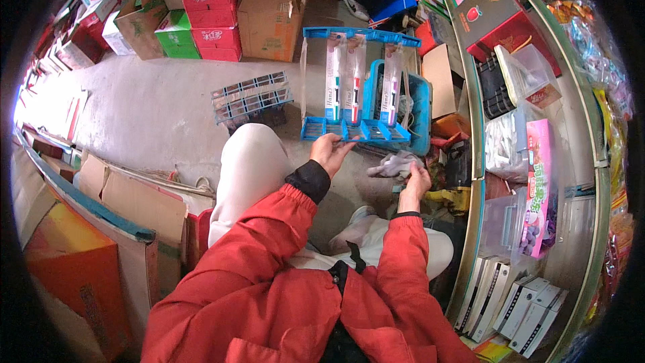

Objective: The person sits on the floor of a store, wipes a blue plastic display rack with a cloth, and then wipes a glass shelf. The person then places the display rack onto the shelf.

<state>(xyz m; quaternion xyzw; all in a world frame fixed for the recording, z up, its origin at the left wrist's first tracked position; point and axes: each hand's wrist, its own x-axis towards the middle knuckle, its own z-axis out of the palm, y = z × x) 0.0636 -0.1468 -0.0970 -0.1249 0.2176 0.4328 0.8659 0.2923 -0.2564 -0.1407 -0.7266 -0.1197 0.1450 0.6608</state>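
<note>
A blue plastic display rack (357,130) with clear dividers and several packaged pens (355,96) stands upright before me. My left hand (330,154) grips its near lower edge, thumb and fingers on the blue rim. In my right hand (417,181) is a crumpled greyish cloth (394,165), held to the right of the rack and apart from it. Behind the rack's right side sits a blue plastic basin (422,111) with things inside that I cannot make out. A blue grid-like rack (252,97) lies on the floor to the left.
Cardboard cartons (267,25) and red boxes (214,10) are stacked at the back left. Shelving (476,161) with plastic bins (506,146) and small boxes runs along the right. Opened cartons (143,206) stand at the left. A shoe (355,6) shows at the top.
</note>
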